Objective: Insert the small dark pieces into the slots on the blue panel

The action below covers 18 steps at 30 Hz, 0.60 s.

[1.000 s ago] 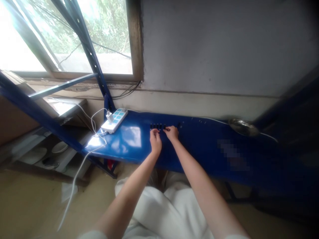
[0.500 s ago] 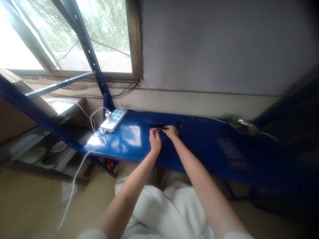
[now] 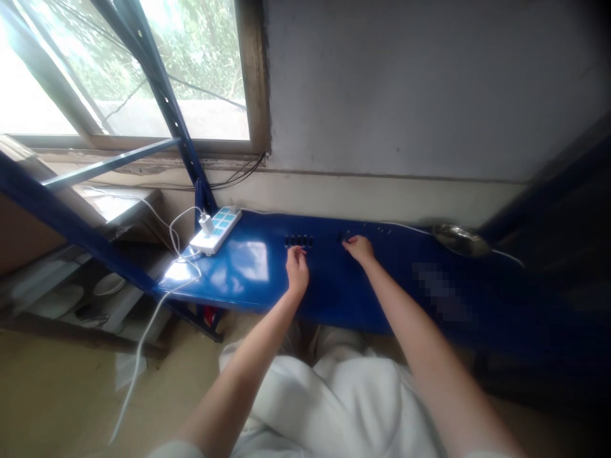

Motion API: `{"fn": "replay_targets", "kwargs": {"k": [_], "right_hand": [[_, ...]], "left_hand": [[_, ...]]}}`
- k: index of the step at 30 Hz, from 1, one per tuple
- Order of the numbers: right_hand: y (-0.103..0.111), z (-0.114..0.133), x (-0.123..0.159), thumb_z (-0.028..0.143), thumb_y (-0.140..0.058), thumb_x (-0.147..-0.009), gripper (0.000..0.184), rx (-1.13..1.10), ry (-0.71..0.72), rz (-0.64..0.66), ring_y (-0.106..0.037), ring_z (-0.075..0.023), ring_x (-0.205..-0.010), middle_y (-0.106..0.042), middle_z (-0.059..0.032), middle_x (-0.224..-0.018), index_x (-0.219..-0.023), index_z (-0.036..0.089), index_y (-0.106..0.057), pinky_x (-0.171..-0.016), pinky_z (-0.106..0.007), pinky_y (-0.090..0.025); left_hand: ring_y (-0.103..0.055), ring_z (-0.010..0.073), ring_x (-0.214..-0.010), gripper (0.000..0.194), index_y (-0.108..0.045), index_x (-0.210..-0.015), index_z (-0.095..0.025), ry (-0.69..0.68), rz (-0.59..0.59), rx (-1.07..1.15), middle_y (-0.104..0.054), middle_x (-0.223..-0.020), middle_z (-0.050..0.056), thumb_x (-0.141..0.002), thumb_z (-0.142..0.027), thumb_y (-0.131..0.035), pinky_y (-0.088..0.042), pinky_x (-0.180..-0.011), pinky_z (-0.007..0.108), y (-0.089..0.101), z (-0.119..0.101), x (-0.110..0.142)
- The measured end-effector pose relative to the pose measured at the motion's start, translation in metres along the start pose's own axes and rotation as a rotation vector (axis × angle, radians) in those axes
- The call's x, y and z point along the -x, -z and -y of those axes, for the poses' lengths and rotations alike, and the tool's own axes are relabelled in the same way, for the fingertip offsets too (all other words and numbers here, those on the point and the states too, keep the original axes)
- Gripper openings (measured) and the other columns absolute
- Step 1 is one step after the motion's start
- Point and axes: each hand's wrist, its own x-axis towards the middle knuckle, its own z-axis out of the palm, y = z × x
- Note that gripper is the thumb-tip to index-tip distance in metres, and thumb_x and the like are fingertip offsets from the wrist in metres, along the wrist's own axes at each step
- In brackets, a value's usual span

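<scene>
Several small black pieces (image 3: 298, 241) stand side by side in a short row on the blue tabletop (image 3: 329, 292). Just in front of that row is my left hand (image 3: 298, 270), its fingers drawn together in a pinch; whatever may be between the fingertips is too small to make out. My right hand (image 3: 360, 248) is farther right, with thumb and fingers closed at the tips beside a small dark piece (image 3: 340, 236). Whether those fingertips grip anything cannot be told. Tiny light bits (image 3: 383, 230) lie scattered behind and to the right of it.
A white power strip (image 3: 217, 230) with a plugged-in charger (image 3: 206, 223) lies at the left end, its white cable (image 3: 143, 343) hanging over the edge. A shiny metal bowl (image 3: 461, 240) is at the back right. A blue upright post (image 3: 167, 95) stands before the window.
My right hand has moved right, away from the row of black pieces, to the small dark piece and light bits. My left hand stays near the row.
</scene>
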Motion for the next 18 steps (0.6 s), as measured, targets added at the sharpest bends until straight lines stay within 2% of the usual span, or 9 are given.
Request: {"fn": "replay_targets", "kwargs": {"k": [3, 6, 9, 14, 18], "right_hand": [[-0.007, -0.001, -0.006, 0.039, -0.067, -0.065, 0.049, 0.055, -0.095, -0.084, -0.06, -0.025, -0.096, -0.066, -0.011, -0.098, -0.108, 0.016, -0.059, -0.078, -0.033, -0.044], [-0.014, 0.004, -0.012, 0.045, -0.069, -0.062, 0.055, 0.084, -0.106, -0.067, -0.057, -0.0291, -0.101, -0.064, -0.0135, -0.104, -0.108, 0.016, -0.059, -0.082, -0.04, -0.041], [-0.02, 0.013, -0.015, 0.046, -0.07, -0.061, 0.048, 0.11, -0.087, -0.051, -0.057, -0.03, -0.098, -0.065, -0.014, -0.101, -0.099, 0.017, -0.064, -0.081, -0.042, -0.04], [-0.029, 0.03, -0.005, 0.033, -0.06, -0.074, 0.018, 0.097, -0.013, -0.105, -0.06, -0.0231, -0.089, -0.068, -0.0077, -0.09, -0.086, 0.021, -0.067, -0.079, -0.037, -0.038], [-0.031, 0.036, 0.018, 0.034, -0.054, -0.079, 0.019, 0.065, 0.108, -0.155, -0.058, -0.0199, -0.081, -0.067, -0.0052, -0.083, -0.083, 0.019, -0.065, -0.072, -0.031, -0.035]], "left_hand": [[-0.053, 0.0125, -0.076, 0.013, -0.047, -0.092, -0.018, -0.003, 0.01, 0.003, -0.055, -0.082, 0.003, -0.084, -0.014, -0.037, -0.044, -0.073, 0.026, 0.0, 0.0, 0.0], [-0.054, 0.0125, -0.077, 0.013, -0.047, -0.092, -0.018, 0.001, 0.028, -0.012, -0.055, -0.083, 0.004, -0.084, -0.015, -0.036, -0.044, -0.073, 0.026, 0.0, -0.001, 0.001], [-0.054, 0.0125, -0.076, 0.013, -0.047, -0.092, -0.018, 0.002, 0.039, -0.036, -0.056, -0.083, 0.004, -0.085, -0.016, -0.036, -0.045, -0.072, 0.026, 0.001, -0.002, 0.002], [-0.054, 0.0124, -0.074, 0.015, -0.049, -0.094, -0.017, -0.016, 0.054, -0.072, -0.057, -0.081, 0.004, -0.086, -0.017, -0.036, -0.045, -0.069, 0.026, 0.001, 0.0, 0.003], [-0.055, 0.0141, -0.077, 0.023, -0.052, -0.101, -0.018, -0.102, 0.109, -0.145, -0.058, -0.083, 0.005, -0.087, -0.018, -0.035, -0.045, -0.073, 0.028, 0.001, -0.001, 0.003]]}}
